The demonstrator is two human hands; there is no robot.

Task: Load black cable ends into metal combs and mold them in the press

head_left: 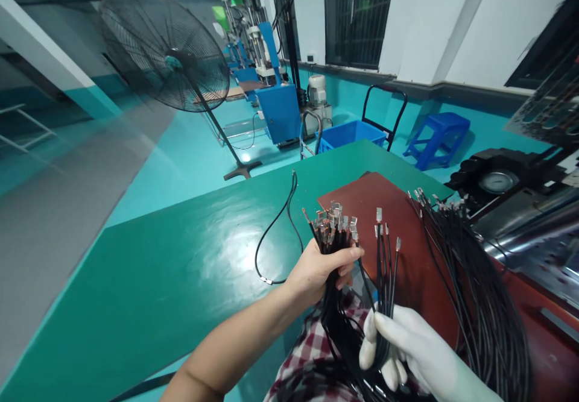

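My bare left hand [323,266] is closed around a thick bundle of black cables [333,242], whose metal terminals point upward. In my white-gloved right hand [398,342] are several more black cables [384,263], held upright just right of the bundle, with flat metal terminals at their tips. The lengths of both groups hang down over my lap, where they tangle together. To the left of my hands, a looped black cable [257,251] with metal ends lies on the green table [181,269].
A reddish-brown sheet [416,251] covers part of the table. On the right, a large pile of black cables [479,281] lies beside a metal machine [520,233]. Beyond the table are a standing fan [174,58], a blue crate [353,132] on a trolley and a blue stool [438,137].
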